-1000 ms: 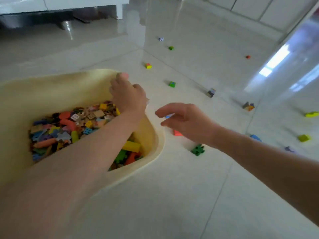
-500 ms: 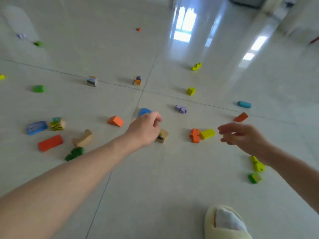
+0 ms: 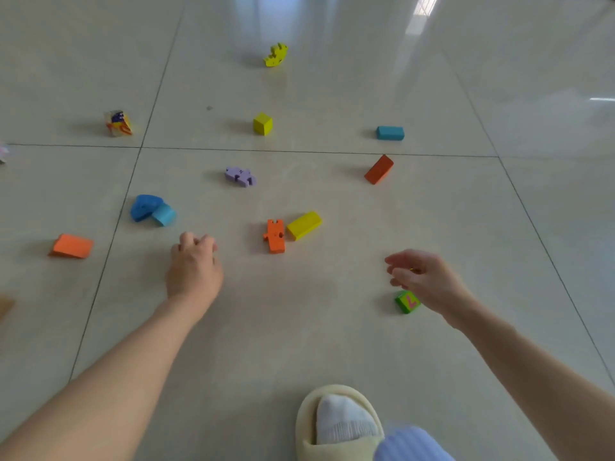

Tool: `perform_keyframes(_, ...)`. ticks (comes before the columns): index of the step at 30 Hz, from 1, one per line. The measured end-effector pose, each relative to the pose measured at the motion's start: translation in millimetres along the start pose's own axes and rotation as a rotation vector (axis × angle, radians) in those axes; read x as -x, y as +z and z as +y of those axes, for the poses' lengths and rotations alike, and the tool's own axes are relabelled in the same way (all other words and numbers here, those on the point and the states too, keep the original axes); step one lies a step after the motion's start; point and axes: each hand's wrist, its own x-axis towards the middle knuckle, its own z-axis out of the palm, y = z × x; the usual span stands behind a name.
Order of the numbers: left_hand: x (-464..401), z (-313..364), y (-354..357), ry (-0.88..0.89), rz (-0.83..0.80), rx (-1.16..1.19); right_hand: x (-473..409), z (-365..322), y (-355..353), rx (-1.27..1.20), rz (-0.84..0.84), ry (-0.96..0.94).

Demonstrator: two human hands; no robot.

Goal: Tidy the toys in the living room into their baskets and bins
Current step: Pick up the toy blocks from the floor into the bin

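Note:
Toy blocks lie scattered on the tiled floor; no basket is in view. My left hand (image 3: 194, 267) is down at the floor with its fingers curled, over the spot where a small tan block lay; the block is hidden under it. Just right of that hand are an orange puzzle piece (image 3: 275, 236) and a yellow block (image 3: 304, 225). My right hand (image 3: 422, 277) hovers with loosely curled fingers above a green block with a pink numeral (image 3: 406, 301). A sliver of yellow shows behind its fingers.
Further off lie two blue pieces (image 3: 146, 207), an orange wedge (image 3: 72, 246), a purple piece (image 3: 240, 176), a red-orange block (image 3: 378, 169), a teal block (image 3: 390, 133), a yellow cube (image 3: 263, 123) and a picture cube (image 3: 118, 123). My slippered foot (image 3: 339, 424) stands at the bottom.
The view turned from the cream bin to the open floor and closed in. My left hand left the bin's rim and came down over the tan block. My right hand moved above the green block.

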Motion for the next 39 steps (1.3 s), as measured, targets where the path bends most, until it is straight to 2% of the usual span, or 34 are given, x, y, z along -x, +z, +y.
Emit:
perform_keyframes(2, -1.1, 22.9, -0.1, -0.065, -0.024, 0.348, -0.9, 4.7, -4.5, -0.050, 0.119, -0.018)
perform_keyframes(4, 1.7, 54.6, -6.2, -0.241, -0.121, 0.788, 0.2, 13.4, -12.1, -0.097, 0.299, 0.009)
perform_keyframes(6, 2.7, 78.6, -8.4, -0.371, -0.247, 1.046, 3.8, 23.7, -16.5, 0.017, 0.379, 0.046)
perform_keyframes(7, 3.4, 88.2, -8.2, -0.382, -0.304, 1.097, 7.1, 28.0, -16.7, 0.137, 0.350, 0.062)
perform_keyframes(10, 5.1, 101.9, -4.0, -0.354, -0.369, 1.022, 16.4, 40.6, -5.9, 0.466, 0.188, 0.097)
perform_keyframes(13, 5.9, 101.3, 4.7, -0.334, -0.352, 0.940, 20.5, 46.8, 7.0, 0.623, 0.091, 0.071)
perform_keyframes(15, 6.3, 97.2, 7.9, -0.300, -0.278, 0.869, 18.7, 50.4, 13.2, 0.651, 0.056, 0.040)
perform_keyframes(18, 2.9, 88.1, 7.2, -0.238, -0.156, 0.494, 15.1, 44.9, 20.9, 0.417, 0.095, 0.035)
perform_keyframes(21, -4.4, 82.7, 8.7, -0.079, -0.155, 0.095, 15.1, 27.0, 20.8, -0.005, 0.099, 0.091)
perform_keyframes(24, -16.9, 81.1, 11.9, -0.032, -0.188, -0.107, 8.3, 12.2, 16.1, -0.131, 0.134, 0.076)
perform_keyframes(27, -21.3, 81.2, 20.2, -0.055, -0.236, -0.184, -2.9, 10.0, 5.8, -0.033, 0.224, 0.037)
perform_keyframes(31, -20.2, 82.3, 27.9, -0.044, -0.243, -0.270, -19.9, 18.0, -16.7, 0.023, 0.401, 0.189)
perform_keyframes(35, -26.6, 78.2, 26.1, -0.117, -0.271, -0.158, -30.8, 25.7, -15.2, 0.302, 0.311, 0.327)
perform_keyframes(39, -38.6, 61.3, 18.4, -0.202, -0.286, 0.138, -40.0, 16.7, 5.7, 0.436, 0.229, 0.259)
